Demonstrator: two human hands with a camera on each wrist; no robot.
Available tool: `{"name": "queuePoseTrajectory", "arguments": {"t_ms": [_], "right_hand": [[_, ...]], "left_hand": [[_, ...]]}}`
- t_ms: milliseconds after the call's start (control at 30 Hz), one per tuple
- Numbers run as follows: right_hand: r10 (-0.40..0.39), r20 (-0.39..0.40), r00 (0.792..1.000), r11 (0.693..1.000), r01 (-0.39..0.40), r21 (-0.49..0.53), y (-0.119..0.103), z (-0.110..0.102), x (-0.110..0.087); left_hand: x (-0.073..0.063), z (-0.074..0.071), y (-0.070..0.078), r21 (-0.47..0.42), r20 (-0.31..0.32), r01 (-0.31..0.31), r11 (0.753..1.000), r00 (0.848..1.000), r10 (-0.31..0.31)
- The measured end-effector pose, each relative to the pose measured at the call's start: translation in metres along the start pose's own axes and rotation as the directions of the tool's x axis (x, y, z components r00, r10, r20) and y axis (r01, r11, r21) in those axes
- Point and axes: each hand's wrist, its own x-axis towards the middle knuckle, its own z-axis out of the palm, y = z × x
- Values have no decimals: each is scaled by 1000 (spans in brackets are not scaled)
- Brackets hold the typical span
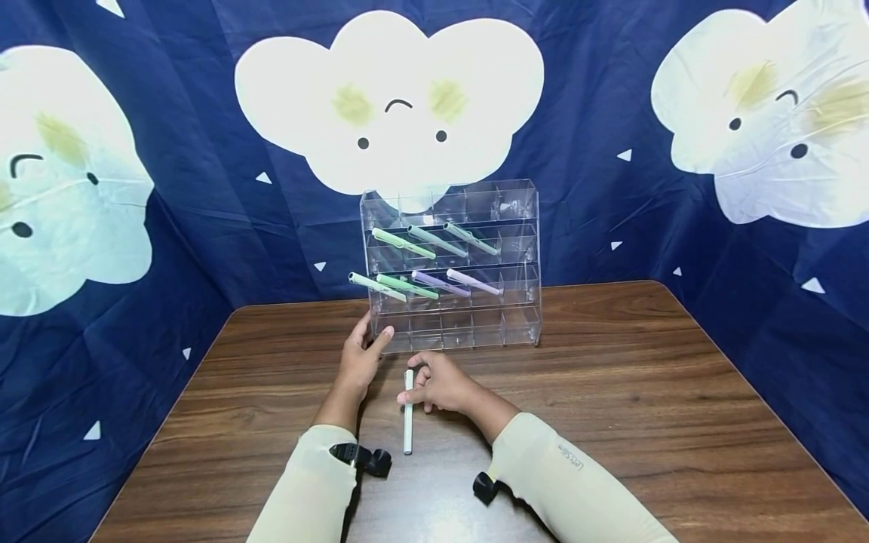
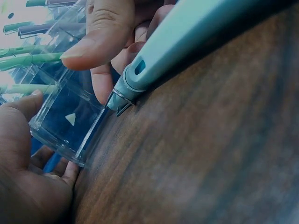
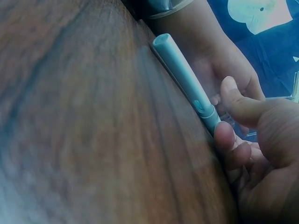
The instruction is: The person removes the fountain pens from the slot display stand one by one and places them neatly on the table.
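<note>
A clear pen rack (image 1: 456, 320) stands towards the back of the table, and my left hand (image 1: 360, 358) holds its lower left corner. The left thumb lies at the front, with the other fingers round the side. A pale mint pen (image 1: 408, 430) lies on the wood in front of the rack, its clip end towards the rack. Over that end is my right hand (image 1: 444, 383), its fingertips right at the pen. In the right wrist view the right thumb (image 3: 233, 95) is raised apart from the pen, while a bent finger (image 3: 224, 135) meets its end.
Two middle tiers of the rack hold pens: a light green pen (image 1: 400, 243) and two grey-green ones above, then pale mint, a green pen (image 1: 407, 286), a purple pen (image 1: 440, 283) and a lilac pen (image 1: 474, 282). Behind the wooden table (image 1: 611, 392) hangs a blue cloud-print curtain (image 1: 591, 226).
</note>
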Motion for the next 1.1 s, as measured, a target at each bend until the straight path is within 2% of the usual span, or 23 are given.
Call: {"name": "queuePoseTrajectory", "arguments": {"t_ms": [333,567,700,867,1100], "right_hand": [[-16,-5,1000,999,17,38,-4,-7,-1],[-51,-74,996,999,51,3,-13,-19,-7],[-79,-81,994,997,79,-6,-18,-26,-12],[-136,-61,989,990,133,-44,-22,-34,-18],[-189,-55,980,970,178,-168,-34,-51,-26]], "left_hand": [[-1,0,0,-6,4,18,1000,1000,-18],[2,0,0,9,-14,7,1000,1000,-7],[3,-1,0,8,-14,10,1000,1000,-10],[2,-2,0,3,-11,24,1000,1000,-24],[1,-3,0,31,7,30,999,1000,-30]]}}
